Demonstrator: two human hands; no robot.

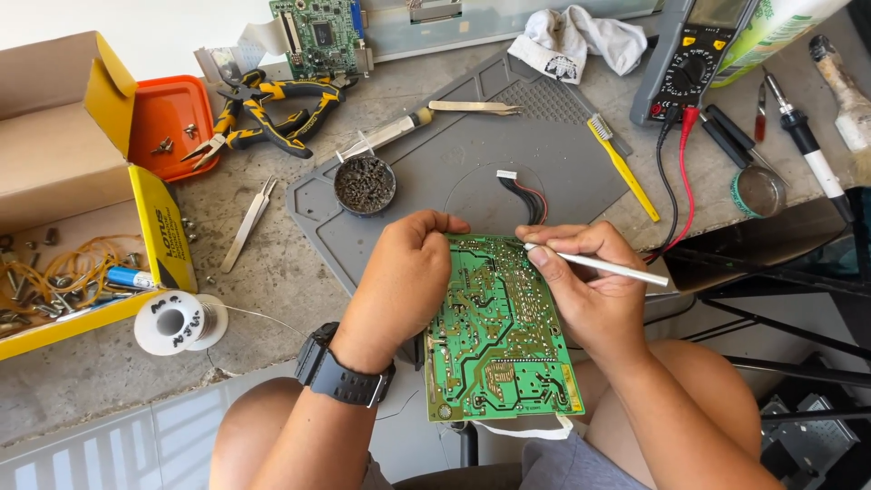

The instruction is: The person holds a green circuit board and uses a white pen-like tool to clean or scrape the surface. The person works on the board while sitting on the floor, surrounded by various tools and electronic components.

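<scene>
A green circuit board [497, 338] lies solder side up over my lap, at the near edge of a grey work mat [472, 159]. My left hand [404, 281] grips the board's left edge near its top, a black watch on that wrist. My right hand [585, 286] holds a thin silver tool [610, 265] like a pen. The tool's tip rests at the board's upper right corner. A short bundle of black and red wires [526, 195] lies on the mat just beyond the board.
A round tin of dark scrap [365, 184], tweezers [249, 222], yellow-handled pliers [272, 113], an orange tray [170, 116], a solder spool [172, 320] and an open cardboard box [63, 172] lie left. A multimeter [694, 54], yellow brush [621, 163], soldering iron [807, 136] and white cloth [576, 41] sit right.
</scene>
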